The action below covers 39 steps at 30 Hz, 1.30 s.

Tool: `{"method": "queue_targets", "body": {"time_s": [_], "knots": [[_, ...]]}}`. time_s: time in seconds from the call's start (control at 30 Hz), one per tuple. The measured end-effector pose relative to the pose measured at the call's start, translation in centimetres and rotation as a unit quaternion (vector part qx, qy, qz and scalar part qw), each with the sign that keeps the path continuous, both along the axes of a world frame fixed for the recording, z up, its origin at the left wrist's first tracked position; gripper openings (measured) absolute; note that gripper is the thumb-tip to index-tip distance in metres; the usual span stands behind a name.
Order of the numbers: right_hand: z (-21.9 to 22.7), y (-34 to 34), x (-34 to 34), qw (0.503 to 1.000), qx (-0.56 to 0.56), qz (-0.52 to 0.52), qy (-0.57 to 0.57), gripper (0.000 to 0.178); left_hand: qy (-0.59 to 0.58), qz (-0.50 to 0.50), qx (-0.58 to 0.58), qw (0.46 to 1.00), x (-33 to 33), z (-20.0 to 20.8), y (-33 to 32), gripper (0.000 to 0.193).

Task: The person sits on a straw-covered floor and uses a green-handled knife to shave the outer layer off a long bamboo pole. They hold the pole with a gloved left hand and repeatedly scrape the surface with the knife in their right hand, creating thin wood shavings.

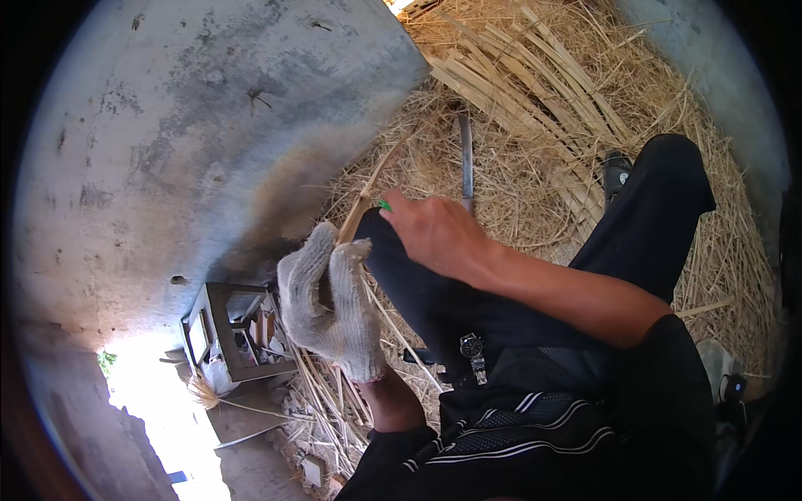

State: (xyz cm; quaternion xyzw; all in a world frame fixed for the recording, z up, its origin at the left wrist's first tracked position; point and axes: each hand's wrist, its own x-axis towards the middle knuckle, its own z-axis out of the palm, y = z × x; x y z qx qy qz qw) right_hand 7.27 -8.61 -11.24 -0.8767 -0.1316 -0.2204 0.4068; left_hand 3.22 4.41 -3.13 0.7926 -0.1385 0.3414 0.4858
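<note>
My left hand, in a grey-white knitted glove, is closed around the lower end of a thin split bamboo strip. The strip slants up and away from the glove over my bent left knee. Bare and curled, my right hand is beside the strip, above that knee. A small green end pokes out by its thumb; the rest of that tool is hidden in the fist. Beyond my right hand, a long-bladed knife lies on the shavings, its handle partly hidden behind the hand.
Many pale split strips lie on a thick layer of shavings ahead. A stained wall rises on the left. Below it stands a wooden frame box with odds and ends, beside thin sticks. A wristwatch rests at my lap.
</note>
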Motion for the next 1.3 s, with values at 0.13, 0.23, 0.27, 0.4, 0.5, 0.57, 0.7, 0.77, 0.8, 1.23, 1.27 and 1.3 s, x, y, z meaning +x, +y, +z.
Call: {"method": "queue_targets", "body": {"time_s": [0.13, 0.23, 0.27, 0.4, 0.5, 0.57, 0.7, 0.77, 0.8, 1.23, 1.27, 1.3], "knots": [[-2.8, 0.1, 2.0, 0.992, -0.108, -0.057, -0.040, 0.016, -0.021, 0.004, -0.020, 1.000, 0.4, -1.0, -1.2, 0.012], [-7.8, -0.3, 5.9, 0.968, -0.215, -0.124, 0.044, 0.014, -0.034, 0.024, -0.073, 0.996, 0.7, -0.1, -2.2, 0.008], [-12.5, -2.0, 8.5, 0.938, -0.252, -0.169, 0.167, 0.014, -0.047, 0.021, -0.088, 0.995, 0.5, 0.2, -2.6, 0.008], [-13.6, -13.3, 9.6, 0.904, -0.151, -0.241, 0.319, 0.018, -0.094, 0.041, -0.018, 0.995, 1.2, 0.7, -1.0, 0.005], [-10.5, -14.0, 7.3, 0.915, -0.169, -0.164, 0.328, 0.021, 0.025, 0.069, -0.133, 0.988, 1.3, 2.1, -0.2, 0.004], [-5.8, -10.8, 7.4, 0.948, -0.135, -0.064, 0.281, 0.026, 0.009, 0.043, -0.143, 0.989, 1.6, 1.7, 0.8, 0.006], [1.4, -5.1, 2.7, 0.974, 0.094, 0.035, 0.201, 0.036, 0.024, 0.036, -0.125, 0.991, 0.7, 1.3, 0.2, 0.007], [3.0, -2.9, 0.9, 0.978, 0.130, 0.088, 0.135, 0.036, 0.038, 0.035, -0.148, 0.988, 0.0, 1.4, -0.8, 0.007], [4.5, -2.5, -0.1, 0.971, 0.140, 0.126, 0.148, 0.035, 0.041, 0.031, -0.163, 0.985, -0.2, 1.4, -1.1, 0.007], [1.9, 1.0, -2.2, 0.996, 0.065, 0.051, 0.040, 0.022, 0.103, -0.025, -0.196, 0.975, -0.4, 1.1, -0.9, 0.015], [2.2, 1.0, -2.2, 0.994, 0.077, 0.061, 0.047, 0.022, 0.105, -0.027, -0.199, 0.974, -0.4, 1.1, -0.8, 0.017], [2.4, 0.9, -2.2, 0.992, 0.090, 0.072, 0.054, 0.022, 0.107, -0.029, -0.202, 0.973, -0.3, 1.1, -0.6, 0.019]]}}
